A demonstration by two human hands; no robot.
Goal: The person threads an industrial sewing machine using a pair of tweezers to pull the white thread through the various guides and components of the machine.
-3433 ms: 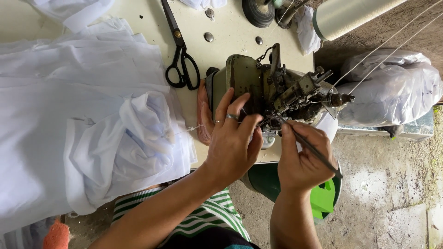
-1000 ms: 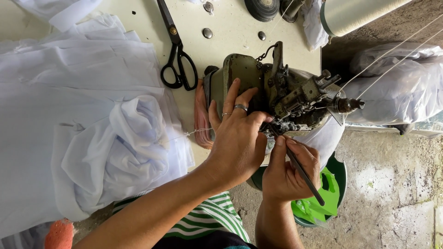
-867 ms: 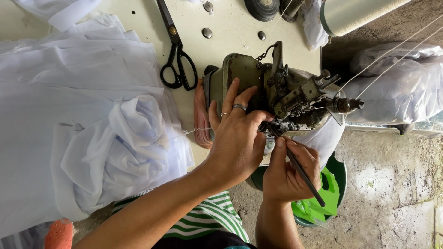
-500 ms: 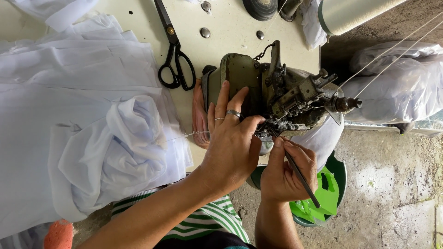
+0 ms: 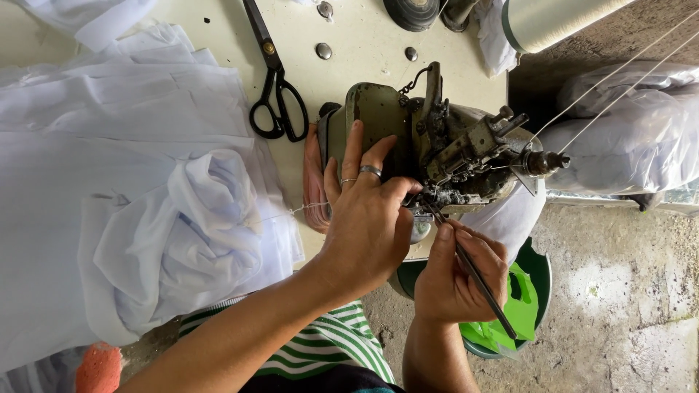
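Observation:
An old olive-green sewing machine (image 5: pixel 408 127) sits at the table's right edge. My left hand (image 5: pixel 368 218), with rings on two fingers, rests against the machine's front, thumb and forefinger pinched at the needle area. My right hand (image 5: pixel 455 273) grips long thin tweezers (image 5: pixel 473 273), whose tip reaches into the machine's metal parts just beside my left fingertips. White threads (image 5: pixel 611 80) run from the machine up to the right. Whether my left fingers hold a thread is too small to tell.
White cloth (image 5: pixel 124 196) is heaped over the table's left half. Black scissors (image 5: pixel 277 94) lie on the cream table top (image 5: pixel 349 44). A large thread cone (image 5: pixel 553 18) is at top right, plastic-wrapped bundles (image 5: pixel 633 138) at right, and a green bin (image 5: pixel 520 302) on the concrete floor.
My right hand with the tweezers moved up and left, closer to the machine's needle area. My left hand stayed on the machine, its fingers shifting slightly.

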